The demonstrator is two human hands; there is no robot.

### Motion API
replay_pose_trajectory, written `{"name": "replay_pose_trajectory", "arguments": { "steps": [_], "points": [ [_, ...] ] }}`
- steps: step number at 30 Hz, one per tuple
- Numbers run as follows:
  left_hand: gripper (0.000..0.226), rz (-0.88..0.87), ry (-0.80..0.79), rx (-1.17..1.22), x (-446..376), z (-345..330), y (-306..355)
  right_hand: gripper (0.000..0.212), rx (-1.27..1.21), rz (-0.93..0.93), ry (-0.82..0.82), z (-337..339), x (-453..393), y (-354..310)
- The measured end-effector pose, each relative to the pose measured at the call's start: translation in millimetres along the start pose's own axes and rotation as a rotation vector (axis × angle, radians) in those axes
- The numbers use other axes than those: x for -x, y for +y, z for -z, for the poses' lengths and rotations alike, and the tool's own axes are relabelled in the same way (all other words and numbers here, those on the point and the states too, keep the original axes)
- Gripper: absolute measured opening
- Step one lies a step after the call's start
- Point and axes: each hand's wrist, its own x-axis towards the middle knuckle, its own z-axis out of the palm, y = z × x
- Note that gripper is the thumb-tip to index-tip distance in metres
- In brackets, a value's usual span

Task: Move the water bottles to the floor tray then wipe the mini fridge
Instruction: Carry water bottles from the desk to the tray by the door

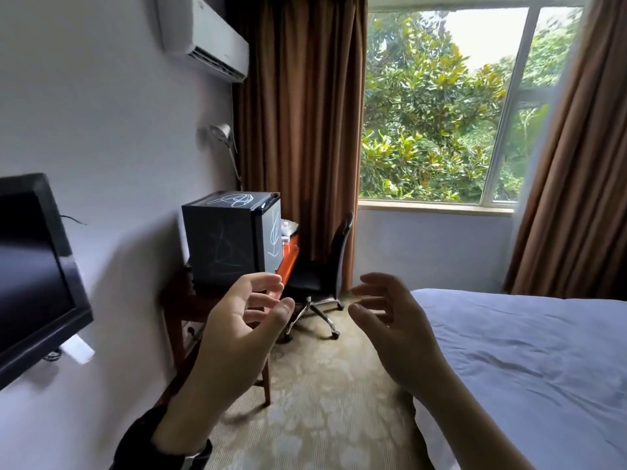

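Note:
A black mini fridge (225, 237) with white scribbles on its top and door stands on a wooden desk (288, 264) against the left wall. Just past the fridge, water bottles (286, 229) show partly on the desk; most of them are hidden. No floor tray is in view. My left hand (239, 329) and my right hand (390, 325) are raised in front of me, palms facing each other, fingers apart, holding nothing. Both are well short of the fridge.
A black office chair (324, 273) sits at the desk's far end. A bed with blue-white bedding (529, 361) fills the right side. A wall-mounted TV (30, 269) juts out at left. Patterned carpet (325, 385) runs between desk and bed towards brown curtains and a window.

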Motion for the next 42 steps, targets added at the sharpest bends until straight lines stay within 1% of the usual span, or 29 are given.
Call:
{"name": "replay_pose_trajectory", "arguments": {
  "steps": [4, 7, 13, 19, 26, 28, 31, 33, 34, 38, 42],
  "points": [
    [0.042, -0.002, 0.029, -0.005, -77.6, -48.1, -52.4, 0.036, -0.028, 0.007, -0.008, 1.8, -91.3, 70.1],
    [0.038, 0.005, 0.057, -0.036, -145.9, -83.8, -85.0, 0.036, -0.097, 0.006, -0.01, 1.6, -166.9, 117.0],
    [0.036, 0.02, 0.075, -0.058, -270.7, -139.4, -135.1, 0.036, -0.186, -0.009, -0.052, -2.6, -297.8, 185.5],
    [0.042, 0.053, 0.088, -0.023, -363.6, -189.7, -202.3, 0.038, -0.168, -0.045, -0.064, -3.8, -397.0, 262.8],
    [0.039, 0.087, 0.103, 0.025, -489.4, -252.4, -316.9, 0.035, -0.097, -0.078, -0.094, -28.0, -532.4, 373.9],
    [0.038, 0.102, 0.129, 0.039, -529.1, -264.6, -351.0, 0.04, -0.067, -0.082, -0.102, -36.2, -578.7, 399.9],
    [0.036, 0.13, 0.17, 0.055, -592.6, -283.5, -392.0, 0.058, -0.041, -0.101, -0.11, -44.1, -649.1, 430.5],
    [0.035, 0.136, 0.193, 0.059, -631.3, -296.1, -412.4, 0.063, -0.033, -0.09, -0.12, -48.3, -691.7, 449.6],
    [0.033, 0.134, 0.198, 0.053, -649.9, -301.4, -421.2, 0.061, -0.034, -0.088, -0.122, -50.4, -710.9, 459.2],
    [0.032, 0.133, 0.221, 0.008, -710.7, -312.3, -456.2, 0.044, -0.057, -0.104, -0.148, -67.8, -778.8, 500.2],
    [0.034, 0.152, 0.282, -0.067, -764.8, -320.7, -499.5, 0.048, -0.101, -0.083, -0.189, -92.3, -849.5, 540.3]
  ]
}}
